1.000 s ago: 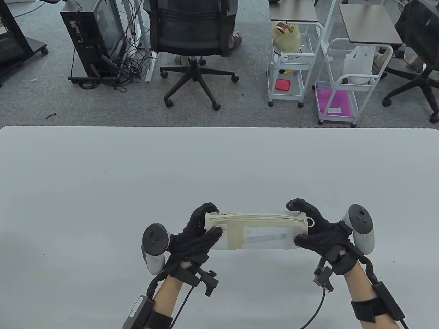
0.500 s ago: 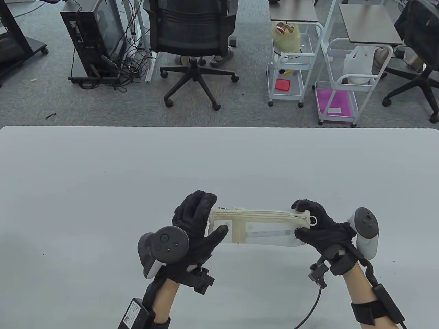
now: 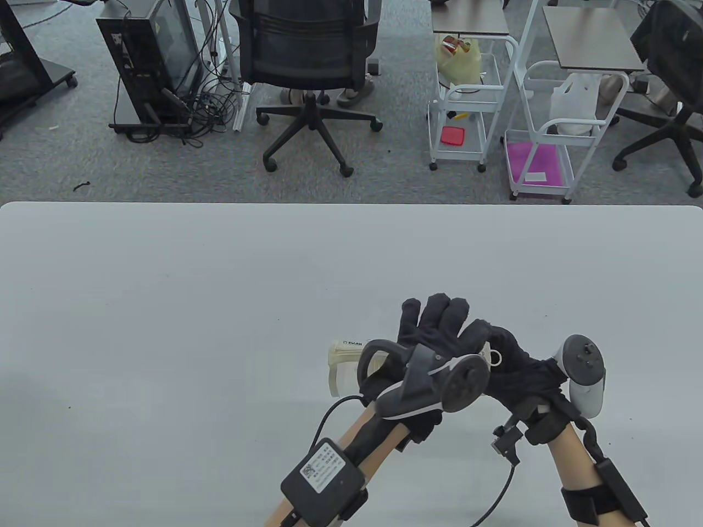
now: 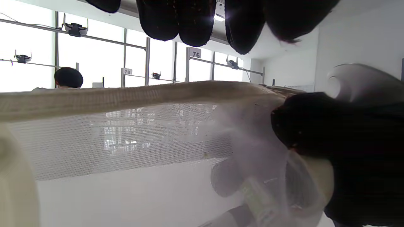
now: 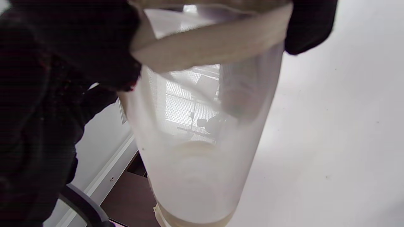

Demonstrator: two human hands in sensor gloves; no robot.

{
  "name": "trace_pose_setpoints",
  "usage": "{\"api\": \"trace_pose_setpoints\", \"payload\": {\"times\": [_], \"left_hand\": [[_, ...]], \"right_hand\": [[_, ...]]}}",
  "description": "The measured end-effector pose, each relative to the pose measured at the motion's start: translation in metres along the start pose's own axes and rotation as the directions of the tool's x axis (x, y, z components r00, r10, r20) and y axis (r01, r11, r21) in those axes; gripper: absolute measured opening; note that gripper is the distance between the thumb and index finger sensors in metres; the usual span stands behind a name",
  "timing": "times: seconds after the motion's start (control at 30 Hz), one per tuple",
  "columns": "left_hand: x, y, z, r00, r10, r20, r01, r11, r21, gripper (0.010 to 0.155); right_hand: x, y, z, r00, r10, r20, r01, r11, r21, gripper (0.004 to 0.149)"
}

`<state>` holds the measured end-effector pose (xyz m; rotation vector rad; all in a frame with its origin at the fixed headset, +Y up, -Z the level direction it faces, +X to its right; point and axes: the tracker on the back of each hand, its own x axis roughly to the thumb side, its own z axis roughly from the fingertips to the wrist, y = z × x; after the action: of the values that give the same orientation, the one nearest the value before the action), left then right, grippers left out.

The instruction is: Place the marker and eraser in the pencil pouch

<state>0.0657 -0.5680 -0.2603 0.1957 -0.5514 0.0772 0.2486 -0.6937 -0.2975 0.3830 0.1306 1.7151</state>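
The translucent white mesh pencil pouch with cream trim (image 3: 343, 366) lies lengthwise near the front of the grey table (image 3: 165, 307), only its left end uncovered. The left hand (image 3: 439, 335) reaches across over the pouch, fingers spread wide, not gripping it. The right hand (image 3: 513, 365) grips the pouch's right end. A marker-like shape shows faintly inside.
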Motion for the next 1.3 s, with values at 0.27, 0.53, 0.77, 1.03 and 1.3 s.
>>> {"api": "trace_pose_setpoints", "payload": {"times": [0.27,0.53,0.77,1.03,1.3], "left_hand": [[0.012,-0.016,-0.015,0.996,0.064,0.055,-0.06,0.995,-0.078,0.058],[0.007,-0.013,-0.015,0.996,0.063,0.061,-0.055,0.989,-0.136,0.051],[0.003,-0.01,-0.012,0.995,0.038,0.097,-0.023,0.988,-0.155,0.042],[-0.02,0.011,0.003,0.992,-0.082,0.098,0.09,0.992,-0.088,0.039],[-0.062,0.027,0.022,0.992,-0.124,0.029,0.126,0.988,-0.088,0.039]], "right_hand": [[0.002,0.0,0.0,1.0,-0.001,0.011,0.001,1.0,0.005,0.075],[0.002,0.004,-0.001,1.0,0.024,0.011,-0.024,1.0,0.015,0.074],[0.001,0.005,-0.001,0.999,0.042,0.018,-0.042,0.999,0.012,0.07],[0.002,-0.007,0.001,0.997,-0.052,0.052,0.052,0.999,-0.009,0.067],[0.004,-0.013,0.001,0.995,-0.074,0.061,0.075,0.997,-0.019,0.066]]}}
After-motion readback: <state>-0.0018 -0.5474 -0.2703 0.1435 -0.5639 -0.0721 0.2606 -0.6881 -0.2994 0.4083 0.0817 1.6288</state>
